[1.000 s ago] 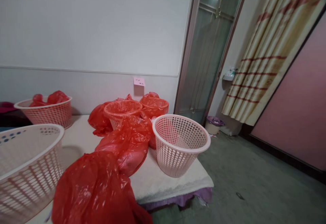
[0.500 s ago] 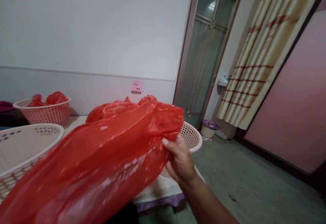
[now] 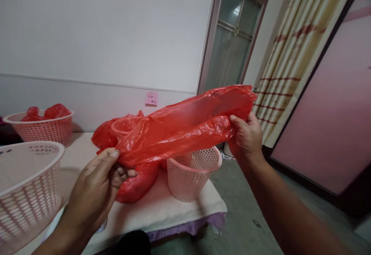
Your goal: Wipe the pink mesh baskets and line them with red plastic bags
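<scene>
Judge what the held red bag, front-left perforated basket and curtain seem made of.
Red bag: thin, glossy plastic film; it crinkles and catches highlights. Perforated basket: probably smooth moulded plastic, its holes regular. Curtain: likely satiny fabric, softly sheened, hanging in folds.

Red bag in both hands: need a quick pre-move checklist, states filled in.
1. Left hand gripping the red bag: ok, thumb and fingers at its left end.
2. Right hand gripping: ok, at the right end.
3. Bag mouth open: cannot tell.
4. Bag clear of the pale pink basket: cannot tell, they overlap in view.
5. Basket upright on the white cover: ok.
6. Basket well back from the edge: not ok, looks close.
</scene>
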The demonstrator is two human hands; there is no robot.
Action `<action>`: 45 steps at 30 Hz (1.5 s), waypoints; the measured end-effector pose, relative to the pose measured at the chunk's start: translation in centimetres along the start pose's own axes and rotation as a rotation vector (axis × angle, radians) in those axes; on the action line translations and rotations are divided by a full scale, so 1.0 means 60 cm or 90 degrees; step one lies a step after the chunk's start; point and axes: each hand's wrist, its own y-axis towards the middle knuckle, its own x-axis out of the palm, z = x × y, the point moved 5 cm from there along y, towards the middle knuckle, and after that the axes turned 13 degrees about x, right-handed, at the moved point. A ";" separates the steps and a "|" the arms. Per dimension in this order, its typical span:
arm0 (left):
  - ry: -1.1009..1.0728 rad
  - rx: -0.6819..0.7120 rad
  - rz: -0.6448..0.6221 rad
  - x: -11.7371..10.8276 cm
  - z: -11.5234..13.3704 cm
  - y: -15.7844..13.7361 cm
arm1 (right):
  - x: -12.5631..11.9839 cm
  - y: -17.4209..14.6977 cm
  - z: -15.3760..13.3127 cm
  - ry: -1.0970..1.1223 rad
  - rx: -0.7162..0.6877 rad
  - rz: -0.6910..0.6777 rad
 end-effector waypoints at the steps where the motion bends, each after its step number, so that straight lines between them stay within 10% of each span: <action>1: -0.055 -0.050 -0.011 0.016 -0.011 -0.001 | -0.010 0.003 0.011 -0.002 0.020 0.009; 11: -0.138 -0.233 -0.092 0.066 -0.081 -0.026 | -0.082 0.007 0.126 -0.066 0.197 0.083; 18: -0.151 -0.298 -0.158 0.108 -0.136 -0.043 | -0.147 0.013 0.199 -0.491 0.250 0.125; 31: -0.066 -0.318 -0.262 0.174 -0.220 -0.063 | -0.219 0.018 0.258 -0.868 0.298 0.065; 45: 0.070 -0.267 -0.244 0.086 -0.235 -0.060 | -0.209 -0.047 0.251 -0.810 0.306 -0.007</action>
